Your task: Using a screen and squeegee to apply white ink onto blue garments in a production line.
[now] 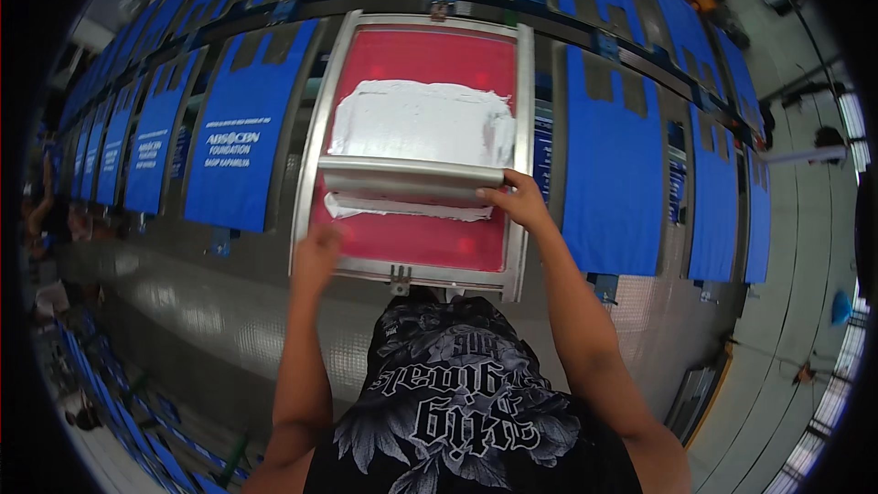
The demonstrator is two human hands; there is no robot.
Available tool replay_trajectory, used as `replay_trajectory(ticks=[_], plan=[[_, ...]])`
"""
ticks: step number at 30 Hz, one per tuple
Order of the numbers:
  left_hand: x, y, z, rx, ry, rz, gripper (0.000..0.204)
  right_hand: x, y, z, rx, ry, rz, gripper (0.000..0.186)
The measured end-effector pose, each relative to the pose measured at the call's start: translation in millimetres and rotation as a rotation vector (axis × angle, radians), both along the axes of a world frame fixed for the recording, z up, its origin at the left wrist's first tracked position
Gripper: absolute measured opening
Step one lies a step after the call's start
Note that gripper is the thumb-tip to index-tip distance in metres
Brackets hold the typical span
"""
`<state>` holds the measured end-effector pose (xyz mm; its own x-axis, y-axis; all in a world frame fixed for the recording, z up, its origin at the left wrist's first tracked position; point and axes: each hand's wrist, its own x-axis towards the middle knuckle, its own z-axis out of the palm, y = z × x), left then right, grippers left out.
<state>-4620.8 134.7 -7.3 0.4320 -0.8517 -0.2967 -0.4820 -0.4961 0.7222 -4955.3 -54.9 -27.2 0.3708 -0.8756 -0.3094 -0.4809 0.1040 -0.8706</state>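
Note:
A screen printing frame (526,110) with metal rails and red mesh (434,53) lies in front of me. White ink (419,123) covers the middle of the mesh, and a thinner strip of it runs nearer to me. Across the mesh, between these two patches, rests a wide metal squeegee (402,181). My right hand (523,201) grips its right end, with the thumb in front and fingers behind. My left hand (320,245) is over the frame's near left corner, apart from the squeegee. Motion smears its fingers.
Blue fabric panels (611,165) lie in rows on both sides and behind the frame. One panel on the left (236,128) carries white print. A rail (585,35) with brackets runs behind the frame. Other people (55,210) are at the far left.

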Motion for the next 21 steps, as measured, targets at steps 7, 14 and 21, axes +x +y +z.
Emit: replay_trajectory(ticks=[7, 14, 21], plan=[[96, -29, -72, -0.144, 0.015, 0.174, 0.051, 23, -9, -2, 0.120, -0.173, -0.087, 0.044], [-25, -18, -28, -0.170, 0.270, 0.230, 0.051, -98, 5, 71, 0.146, -0.137, -0.188, 0.039], [-238, -74, -50, -0.198, 0.349, 0.048, 0.048, -316, -4, 75, 0.073, -0.051, -0.346, 0.037]])
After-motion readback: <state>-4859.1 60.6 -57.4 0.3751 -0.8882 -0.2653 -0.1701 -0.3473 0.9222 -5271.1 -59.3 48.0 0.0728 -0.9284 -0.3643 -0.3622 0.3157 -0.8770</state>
